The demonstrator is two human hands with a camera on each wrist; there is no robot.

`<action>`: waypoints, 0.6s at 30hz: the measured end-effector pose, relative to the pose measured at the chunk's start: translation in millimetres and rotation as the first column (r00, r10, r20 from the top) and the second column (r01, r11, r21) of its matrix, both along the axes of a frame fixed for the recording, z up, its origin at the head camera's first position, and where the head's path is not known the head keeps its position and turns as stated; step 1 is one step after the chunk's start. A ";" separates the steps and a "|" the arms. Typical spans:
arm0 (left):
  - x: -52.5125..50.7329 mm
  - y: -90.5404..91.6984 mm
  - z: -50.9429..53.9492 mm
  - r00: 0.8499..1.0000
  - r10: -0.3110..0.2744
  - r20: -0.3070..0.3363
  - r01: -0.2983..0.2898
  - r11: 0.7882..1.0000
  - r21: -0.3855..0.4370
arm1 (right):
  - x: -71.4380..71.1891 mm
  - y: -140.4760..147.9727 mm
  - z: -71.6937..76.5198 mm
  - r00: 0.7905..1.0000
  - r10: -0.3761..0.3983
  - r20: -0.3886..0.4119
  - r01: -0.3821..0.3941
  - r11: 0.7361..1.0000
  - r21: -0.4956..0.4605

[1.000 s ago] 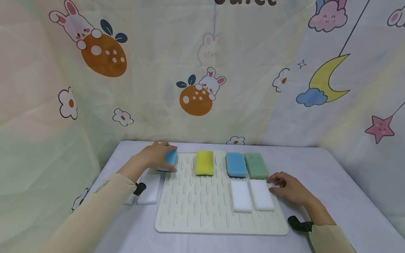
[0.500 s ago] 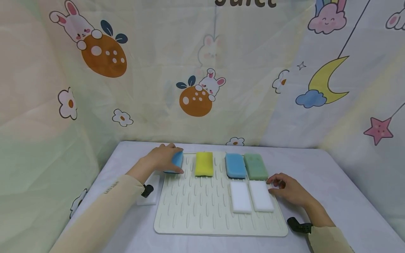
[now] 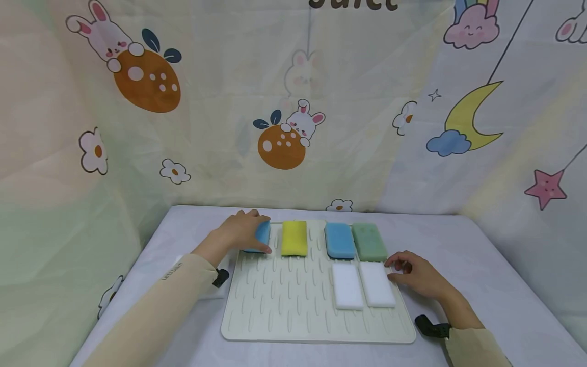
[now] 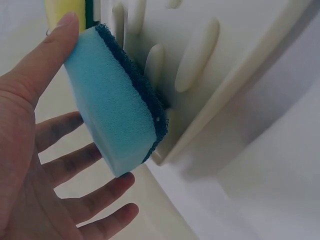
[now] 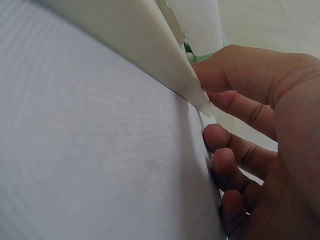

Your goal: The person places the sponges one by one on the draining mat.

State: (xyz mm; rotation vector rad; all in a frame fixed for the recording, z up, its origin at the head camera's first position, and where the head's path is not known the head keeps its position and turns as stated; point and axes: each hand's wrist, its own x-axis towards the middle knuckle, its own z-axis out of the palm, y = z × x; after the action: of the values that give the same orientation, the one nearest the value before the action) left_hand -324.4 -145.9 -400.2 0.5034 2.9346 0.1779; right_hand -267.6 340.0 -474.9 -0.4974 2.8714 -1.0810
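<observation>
My left hand [image 3: 238,232] holds a blue sponge [image 4: 107,100] by its sides, thumb on one edge and fingers on the other. The sponge's dark scouring side faces down at the far left corner of a cream ribbed mat [image 3: 275,306]. To its right on the mat are a yellow sponge [image 3: 294,238], another blue sponge [image 3: 340,240] and a green sponge [image 3: 369,242]. Two white sponge blocks [image 3: 346,285] lie side by side in front of those last two. My right hand [image 3: 422,278] pinches the mat's right edge between thumb and curled fingers.
Partly hidden behind the left wrist, a white block [image 3: 212,291] lies on the table left of the mat. White cloth covers the table [image 3: 458,239]. A printed fabric backdrop [image 3: 220,153] rises behind and at the sides.
The left hand has carried the blue sponge rightward onto the mat's far left corner, towards the yellow sponge. My right hand has stayed at the mat's edge.
</observation>
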 end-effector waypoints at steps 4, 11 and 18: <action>-1.5 2.5 -3.2 1.000 -0.007 0.000 0.007 1.000 -0.006 | -0.8 0.2 -1.4 1.000 -0.004 0.002 0.004 1.000 0.006; -5.0 7.0 -6.8 1.000 -0.014 -0.010 0.014 0.999 -0.044 | -1.3 0.6 -2.0 1.000 -0.005 0.012 0.005 1.000 -0.003; -6.2 8.7 -7.7 1.000 -0.004 -0.007 0.004 0.999 -0.042 | -0.7 0.8 -0.7 1.000 -0.010 0.012 0.010 1.000 0.000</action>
State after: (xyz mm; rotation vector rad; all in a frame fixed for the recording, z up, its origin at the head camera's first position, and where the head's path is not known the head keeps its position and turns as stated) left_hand -330.6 -137.2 -407.9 0.5046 2.9371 0.1142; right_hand -268.3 340.8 -475.7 -0.4749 2.8670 -1.0820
